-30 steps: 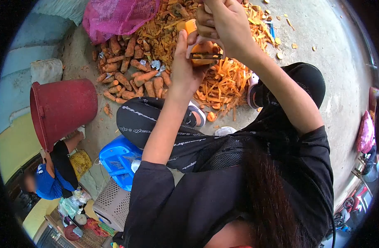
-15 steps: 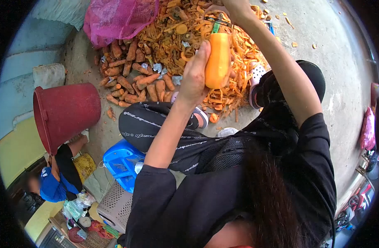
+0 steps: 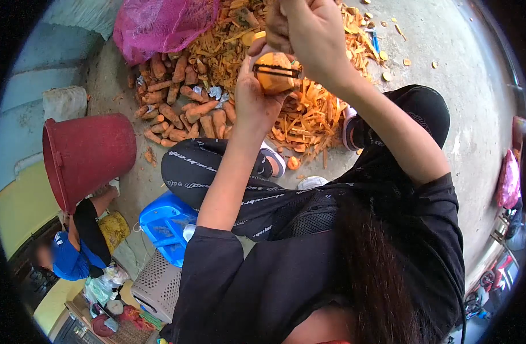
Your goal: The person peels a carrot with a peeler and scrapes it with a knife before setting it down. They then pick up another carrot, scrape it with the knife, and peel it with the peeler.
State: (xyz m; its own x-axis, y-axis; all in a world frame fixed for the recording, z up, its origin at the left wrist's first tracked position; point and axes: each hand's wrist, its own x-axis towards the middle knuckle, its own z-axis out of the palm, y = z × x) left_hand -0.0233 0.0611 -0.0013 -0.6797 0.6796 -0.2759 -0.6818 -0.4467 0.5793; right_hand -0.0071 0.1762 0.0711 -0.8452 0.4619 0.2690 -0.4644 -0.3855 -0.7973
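My left hand [image 3: 254, 100] is wrapped round a thick carrot [image 3: 274, 85], whose blunt end faces me. Its surface looks mostly bright orange. Across that end lies the dark two-bar head of a peeler [image 3: 280, 70]. My right hand [image 3: 317, 40] is closed at the upper right of the carrot; the peeler's handle is hidden in its fingers. Beneath both hands spreads a heap of orange peelings [image 3: 312, 117]. Several unpeeled, soil-covered carrots [image 3: 182, 109] lie to the left of the heap.
A pink mesh sack [image 3: 160, 28] rests behind the carrots. At left a red bucket [image 3: 91, 157] lies tilted. A blue plastic stool [image 3: 168, 226] stands by my left leg, beside a grey perforated crate [image 3: 157, 284]. A person in blue [image 3: 73, 258] sits at far left. A blue-handled tool [image 3: 375, 41] lies on the floor.
The carrot has tipped so its end faces me, and my left hand has shifted slightly left. My right hand has come down and closer, with the peeler now across the carrot's end.
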